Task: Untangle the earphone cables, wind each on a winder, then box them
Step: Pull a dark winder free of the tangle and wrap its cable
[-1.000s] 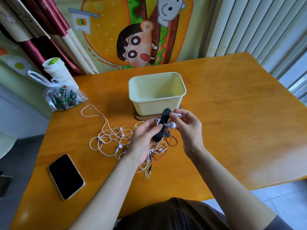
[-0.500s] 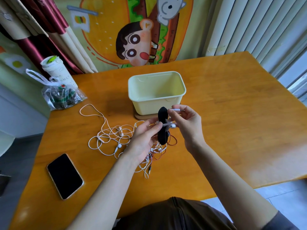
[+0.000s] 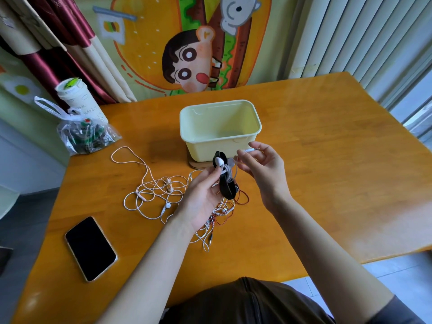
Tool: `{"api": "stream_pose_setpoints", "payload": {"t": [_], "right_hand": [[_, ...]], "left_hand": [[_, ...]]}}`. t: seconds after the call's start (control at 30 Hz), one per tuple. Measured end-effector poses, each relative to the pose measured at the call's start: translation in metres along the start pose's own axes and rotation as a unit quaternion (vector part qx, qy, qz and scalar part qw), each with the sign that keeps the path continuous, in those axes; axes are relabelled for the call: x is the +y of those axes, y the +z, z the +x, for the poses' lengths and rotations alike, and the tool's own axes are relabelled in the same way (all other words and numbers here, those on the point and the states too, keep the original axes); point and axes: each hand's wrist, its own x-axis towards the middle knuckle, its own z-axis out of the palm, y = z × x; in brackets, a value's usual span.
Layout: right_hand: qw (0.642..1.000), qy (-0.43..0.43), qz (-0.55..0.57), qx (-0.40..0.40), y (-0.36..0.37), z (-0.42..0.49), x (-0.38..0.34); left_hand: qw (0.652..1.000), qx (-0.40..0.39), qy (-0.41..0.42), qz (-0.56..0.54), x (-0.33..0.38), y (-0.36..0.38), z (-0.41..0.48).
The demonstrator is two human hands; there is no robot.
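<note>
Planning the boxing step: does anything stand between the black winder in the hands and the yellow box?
Nothing visible does. The left hand holds the winder in front of the box, whose top is open. The right hand pinches the cable's plug end, clear of the opening.

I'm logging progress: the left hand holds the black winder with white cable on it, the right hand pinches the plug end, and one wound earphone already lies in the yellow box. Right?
Not quite: the head view shows the yellow box empty. The rest stands: the left hand holds the black winder with white cable on it, and the right hand pinches the plug end.
</note>
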Motion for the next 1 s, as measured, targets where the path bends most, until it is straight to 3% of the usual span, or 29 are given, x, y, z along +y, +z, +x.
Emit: {"api": "stream_pose_setpoints", "payload": {"t": [0.13,0.27,0.4,0.53,0.7,1.0], "right_hand": [[0.999,-0.023,-0.024,-0.017,0.001,-0.001,0.001],[0.991,-0.073,-0.095,-0.065,0.002,0.0,0.001],[0.947,-0.158,-0.25,-0.129,0.004,0.0,0.006],[0.883,-0.221,-0.393,-0.133,0.007,0.004,0.013],[0.873,-0.233,-0.409,-0.128,0.004,0.005,0.01],[0.811,-0.331,-0.465,-0.128,-0.001,0.008,0.013]], "left_hand": [[0.999,0.029,0.007,0.016,0.0,0.001,0.001],[0.993,0.105,-0.002,0.049,-0.002,-0.001,0.005],[0.982,0.155,0.01,0.106,-0.006,-0.001,0.006],[0.981,0.137,0.028,0.134,-0.006,0.003,0.002],[0.986,0.115,0.041,0.113,-0.004,0.002,-0.001],[0.991,0.093,0.057,0.079,0.0,0.002,-0.002]]}}
